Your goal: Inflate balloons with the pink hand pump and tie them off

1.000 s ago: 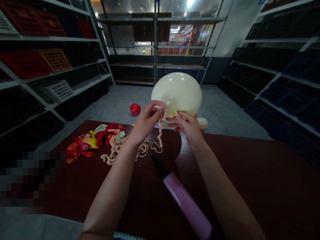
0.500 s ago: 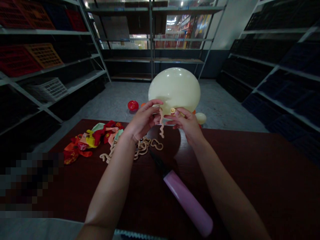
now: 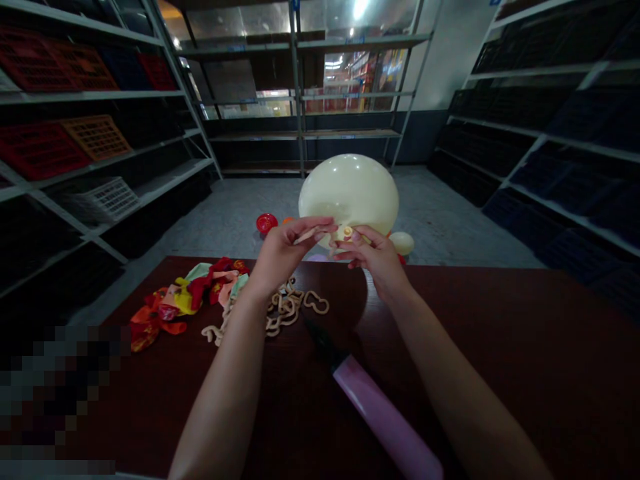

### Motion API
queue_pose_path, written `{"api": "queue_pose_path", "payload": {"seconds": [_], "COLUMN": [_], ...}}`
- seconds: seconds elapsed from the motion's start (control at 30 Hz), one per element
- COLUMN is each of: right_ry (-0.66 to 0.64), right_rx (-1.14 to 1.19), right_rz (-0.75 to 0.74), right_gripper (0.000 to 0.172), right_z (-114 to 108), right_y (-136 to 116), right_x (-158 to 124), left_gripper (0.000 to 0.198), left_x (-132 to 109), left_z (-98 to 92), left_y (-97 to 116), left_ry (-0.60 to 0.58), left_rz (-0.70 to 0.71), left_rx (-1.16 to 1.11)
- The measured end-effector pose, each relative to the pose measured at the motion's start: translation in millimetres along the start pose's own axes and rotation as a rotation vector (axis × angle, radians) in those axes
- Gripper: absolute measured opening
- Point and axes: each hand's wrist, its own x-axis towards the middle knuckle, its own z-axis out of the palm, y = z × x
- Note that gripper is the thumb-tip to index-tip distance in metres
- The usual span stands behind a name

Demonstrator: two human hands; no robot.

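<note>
A large pale yellow balloon (image 3: 350,190) bulges just beyond my hands, its rolled neck opening facing me. My right hand (image 3: 375,257) pinches that neck between thumb and fingers. Close beside it, my left hand (image 3: 287,257) grips a beige rubber band (image 3: 313,233), part of which reaches toward the neck. On the table below lies a loose heap of similar wavy beige bands (image 3: 287,310). A hand pump (image 3: 387,417) with a pink barrel and black nozzle rests on the tabletop between my forearms.
Deflated coloured balloons (image 3: 187,293) are piled on the left of the dark table (image 3: 500,333). Beyond it, a red balloon (image 3: 267,224) and a small pale balloon (image 3: 401,243) show near the floor. Shelves with crates (image 3: 97,137) line the sides.
My left hand has come closer to the balloon's neck, and the band that hung down from it is now drawn up near the neck. The camera view has tilted slightly upward.
</note>
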Motion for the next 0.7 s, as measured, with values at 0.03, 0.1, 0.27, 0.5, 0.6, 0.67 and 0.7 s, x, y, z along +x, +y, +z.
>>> {"api": "queue_pose_path", "payload": {"seconds": [0.03, 0.1, 0.27, 0.5, 0.6, 0.67, 0.7], "right_ry": [0.004, 0.011, 0.012, 0.013, -0.007, -0.018, -0.029], "right_rx": [0.007, 0.026, 0.051, -0.051, -0.105, -0.111, -0.108], "right_rz": [0.002, 0.003, 0.004, -0.096, -0.128, -0.151, -0.164], "right_gripper": [0.031, 0.03, 0.031, 0.035, 0.035, 0.034, 0.033], "right_z": [0, 1, 5, 12, 15, 15, 16], "right_y": [0, 1, 3, 4, 2, 2, 3], "right_x": [0, 0, -1, -5, -7, -8, -8], "left_gripper": [0.023, 0.02, 0.018, 0.026, 0.028, 0.034, 0.034], "left_x": [0, 0, 2, 1, 2, 3, 3], "left_z": [-2.7, -7.7, -7.1, 22.1, 28.0, 30.0, 30.9], "left_y": [-2, -6, -5, 2, -2, -5, -7], "left_ry": [0.014, 0.073, 0.215, 0.008, 0.008, 0.094, 0.152], "left_rz": [0.038, 0.116, 0.223, 0.181, 0.203, 0.193, 0.186], "left_rx": [0.055, 0.186, 0.312, 0.093, 0.114, 0.09, 0.07]}}
